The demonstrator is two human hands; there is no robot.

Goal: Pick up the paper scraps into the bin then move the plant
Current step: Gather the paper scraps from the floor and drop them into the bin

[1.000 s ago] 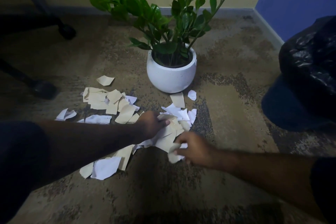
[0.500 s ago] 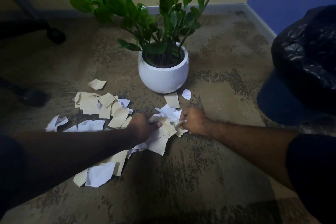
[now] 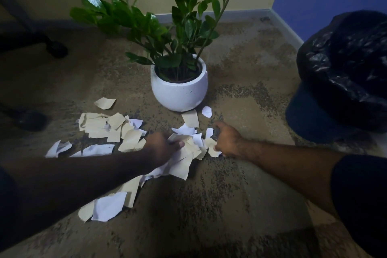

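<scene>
Torn cream and white paper scraps (image 3: 109, 128) lie scattered on the carpet in front of a green plant in a round white pot (image 3: 179, 92). My left hand (image 3: 162, 146) grips a bunch of scraps in the middle of the pile. My right hand (image 3: 227, 140) is curled round a few scraps at the pile's right edge. A bin lined with a black bag (image 3: 347, 65) stands at the right. More scraps (image 3: 109, 205) lie near my left forearm, and two small pieces (image 3: 191, 118) sit just below the pot.
Black chair legs with castors (image 3: 56, 48) reach in from the left, with another castor (image 3: 31, 119) nearer me. A yellow wall and a blue wall meet in the corner behind the plant. Patterned brown carpet covers the floor.
My right hand has moved up from the pile's near edge to its right side and closed on scraps. My left hand stays on the middle bunch. The view has shifted a little.
</scene>
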